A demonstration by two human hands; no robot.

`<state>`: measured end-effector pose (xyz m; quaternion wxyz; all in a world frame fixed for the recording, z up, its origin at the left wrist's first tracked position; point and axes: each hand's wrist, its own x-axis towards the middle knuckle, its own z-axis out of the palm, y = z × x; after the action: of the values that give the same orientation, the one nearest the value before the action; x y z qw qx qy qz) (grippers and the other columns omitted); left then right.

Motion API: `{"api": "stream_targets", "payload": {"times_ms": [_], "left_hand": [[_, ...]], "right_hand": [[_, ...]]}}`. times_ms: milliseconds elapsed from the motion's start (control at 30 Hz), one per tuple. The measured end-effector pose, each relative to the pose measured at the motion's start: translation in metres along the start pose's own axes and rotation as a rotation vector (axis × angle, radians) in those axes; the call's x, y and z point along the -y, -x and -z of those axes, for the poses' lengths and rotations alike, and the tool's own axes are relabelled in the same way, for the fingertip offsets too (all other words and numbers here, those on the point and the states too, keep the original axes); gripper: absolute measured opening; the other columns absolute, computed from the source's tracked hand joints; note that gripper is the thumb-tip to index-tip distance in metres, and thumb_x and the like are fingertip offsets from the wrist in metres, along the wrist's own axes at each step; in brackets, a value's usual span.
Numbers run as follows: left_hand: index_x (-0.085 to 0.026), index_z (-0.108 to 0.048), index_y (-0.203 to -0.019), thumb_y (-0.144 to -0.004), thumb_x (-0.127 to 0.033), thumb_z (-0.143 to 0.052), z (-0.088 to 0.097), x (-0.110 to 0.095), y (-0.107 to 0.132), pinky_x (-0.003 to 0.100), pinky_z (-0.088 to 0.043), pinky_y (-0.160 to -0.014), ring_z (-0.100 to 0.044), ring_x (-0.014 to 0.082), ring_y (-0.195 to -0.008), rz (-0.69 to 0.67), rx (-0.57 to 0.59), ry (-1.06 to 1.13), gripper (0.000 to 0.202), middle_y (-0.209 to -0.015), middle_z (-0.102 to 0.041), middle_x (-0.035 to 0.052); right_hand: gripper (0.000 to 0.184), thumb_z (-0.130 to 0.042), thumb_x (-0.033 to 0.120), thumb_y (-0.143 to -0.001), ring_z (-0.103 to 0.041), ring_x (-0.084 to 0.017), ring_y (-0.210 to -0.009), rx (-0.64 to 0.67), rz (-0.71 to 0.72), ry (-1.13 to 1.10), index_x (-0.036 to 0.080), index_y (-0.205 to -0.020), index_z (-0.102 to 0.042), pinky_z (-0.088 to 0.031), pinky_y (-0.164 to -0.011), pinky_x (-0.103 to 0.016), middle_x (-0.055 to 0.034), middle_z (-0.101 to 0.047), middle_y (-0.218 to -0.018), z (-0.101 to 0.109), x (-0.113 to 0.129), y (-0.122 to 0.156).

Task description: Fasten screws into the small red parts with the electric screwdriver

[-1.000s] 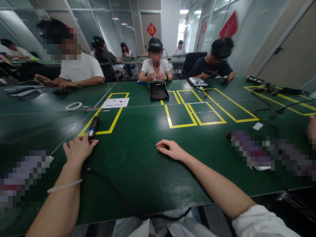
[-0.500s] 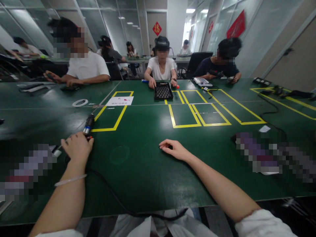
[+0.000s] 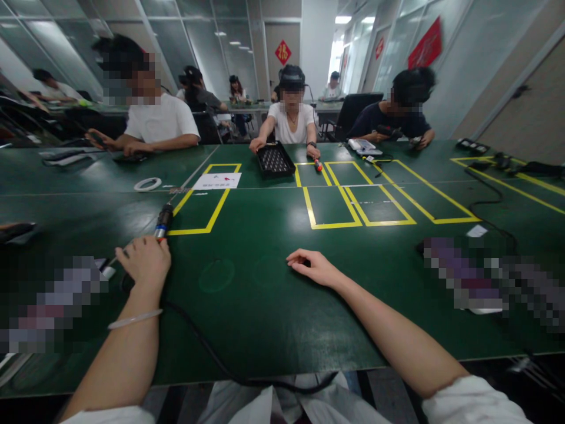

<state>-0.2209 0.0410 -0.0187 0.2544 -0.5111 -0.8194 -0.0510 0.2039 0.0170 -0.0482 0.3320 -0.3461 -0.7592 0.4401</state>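
My left hand is palm down over a corded tool, fingers curled round its body. The tool's black front end, blue ring and silver band stick out beyond the fingers; the rest is hidden under the hand. A black cable runs from beneath my left wrist across the table to the front edge. My right hand rests on its side on the green table, fingers loosely curved, a gap between thumb and fingers, nothing held.
Yellow tape rectangles mark the table. A printed sheet and a white tape roll lie at the left. Opposite, a person holds a black tray and a red-tipped item. Blurred objects lie at both sides.
The person opposite has shifted the black tray leftward and tilted it, and brought the red-tipped item nearer the table. My hands keep nearly the same pose; the view has shifted slightly.
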Motion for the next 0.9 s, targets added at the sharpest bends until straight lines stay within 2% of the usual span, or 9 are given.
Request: {"api": "stream_targets", "payload": {"times_ms": [100, 200, 267, 400, 500, 567, 633, 733, 900], "left_hand": [[-0.007, -0.053, -0.118, -0.094, -0.04, -0.028, 0.02, -0.019, 0.002, 0.04, -0.035, -0.091, -0.055, 0.0278, -0.097, -0.061, 0.015, 0.154, 0.048, -0.109, -0.062, 0.0169], [-0.015, -0.055, -0.118, -0.094, -0.044, -0.029, 0.044, -0.057, 0.01, 0.033, -0.041, -0.076, -0.06, 0.0258, -0.087, -0.145, 0.191, 0.406, 0.046, -0.101, -0.066, 0.0121], [-0.019, -0.058, -0.114, -0.093, -0.044, -0.034, 0.059, -0.088, 0.021, 0.031, -0.042, -0.077, -0.061, 0.0244, -0.089, -0.274, 0.302, 0.597, 0.041, -0.1, -0.067, 0.0089], [-0.019, -0.061, -0.112, -0.091, -0.043, -0.039, 0.085, -0.148, 0.051, 0.029, -0.044, -0.078, -0.061, 0.0187, -0.085, -0.581, 0.62, 1.058, 0.038, -0.093, -0.066, 0.0053], [-0.016, -0.056, -0.119, -0.089, -0.042, -0.044, 0.096, -0.179, 0.072, 0.027, -0.044, -0.07, -0.057, 0.015, -0.073, -0.712, 0.919, 1.329, 0.041, -0.083, -0.062, 0.0037], [-0.015, -0.05, -0.124, -0.088, -0.041, -0.048, 0.098, -0.19, 0.082, 0.026, -0.043, -0.065, -0.053, 0.0133, -0.068, -0.742, 1.076, 1.453, 0.045, -0.078, -0.058, 0.0019], [-0.014, -0.048, -0.126, -0.088, -0.04, -0.049, 0.096, -0.195, 0.089, 0.025, -0.041, -0.063, -0.051, 0.0118, -0.065, -0.711, 1.15, 1.527, 0.047, -0.074, -0.055, 0.0003], [-0.013, -0.046, -0.127, -0.088, -0.04, -0.049, 0.089, -0.195, 0.094, 0.025, -0.039, -0.062, -0.048, 0.0109, -0.062, -0.627, 1.169, 1.562, 0.048, -0.068, -0.052, -0.0018], [-0.013, -0.045, -0.128, -0.088, -0.043, -0.051, 0.082, -0.193, 0.096, 0.026, -0.04, -0.063, -0.05, 0.0111, -0.062, -0.584, 1.15, 1.551, 0.05, -0.066, -0.053, -0.0023]], "right_hand": [[0.023, -0.056, 0.025, -0.088, -0.064, -0.017, -0.088, -0.001, -0.003, -0.001, 0.015, -0.107, -0.065, -0.049, -0.082, -0.031, -0.006, -0.069, -0.097, 0.0, 0.001, 0.0], [0.023, -0.056, 0.026, -0.088, -0.064, -0.017, -0.088, 0.001, -0.006, -0.002, 0.016, -0.107, -0.065, -0.049, -0.082, -0.031, -0.0057, -0.069, -0.096, 0.0, 0.0, 0.0], [0.023, -0.056, 0.026, -0.088, -0.064, -0.017, -0.087, 0.0, -0.006, -0.003, 0.015, -0.106, -0.064, -0.049, -0.082, -0.031, -0.0059, -0.069, -0.096, -0.001, -0.001, 0.0], [0.029, -0.057, 0.025, -0.087, -0.062, -0.015, -0.084, -0.005, 0.013, -0.035, 0.016, -0.115, -0.058, -0.048, -0.082, -0.03, -0.0048, -0.067, -0.093, -0.002, -0.003, 0.0], [0.04, -0.059, 0.024, -0.085, -0.06, -0.013, -0.075, -0.024, 0.037, -0.048, 0.017, -0.123, -0.049, -0.048, -0.076, -0.028, -0.0018, -0.065, -0.086, -0.002, -0.006, 0.0], [0.039, -0.06, 0.026, -0.084, -0.058, -0.012, -0.071, -0.029, 0.046, -0.048, 0.017, -0.12, -0.05, -0.047, -0.072, -0.026, -0.0009, -0.064, -0.084, -0.001, -0.007, 0.0], [0.03, -0.06, 0.027, -0.085, -0.057, -0.012, -0.071, -0.025, 0.047, -0.052, 0.017, -0.112, -0.053, -0.047, -0.071, -0.026, -0.0014, -0.064, -0.084, -0.001, -0.007, 0.0], [0.022, -0.06, 0.029, -0.086, -0.058, -0.012, -0.073, 0.005, 0.053, -0.072, 0.016, -0.103, -0.055, -0.047, -0.072, -0.026, -0.0024, -0.065, -0.085, -0.001, -0.004, 0.0], [0.02, -0.059, 0.032, -0.087, -0.058, -0.012, -0.07, 0.004, 0.022, -0.101, 0.016, -0.099, -0.056, -0.047, -0.068, -0.026, -0.0023, -0.065, -0.083, -0.002, -0.002, 0.0]]}}
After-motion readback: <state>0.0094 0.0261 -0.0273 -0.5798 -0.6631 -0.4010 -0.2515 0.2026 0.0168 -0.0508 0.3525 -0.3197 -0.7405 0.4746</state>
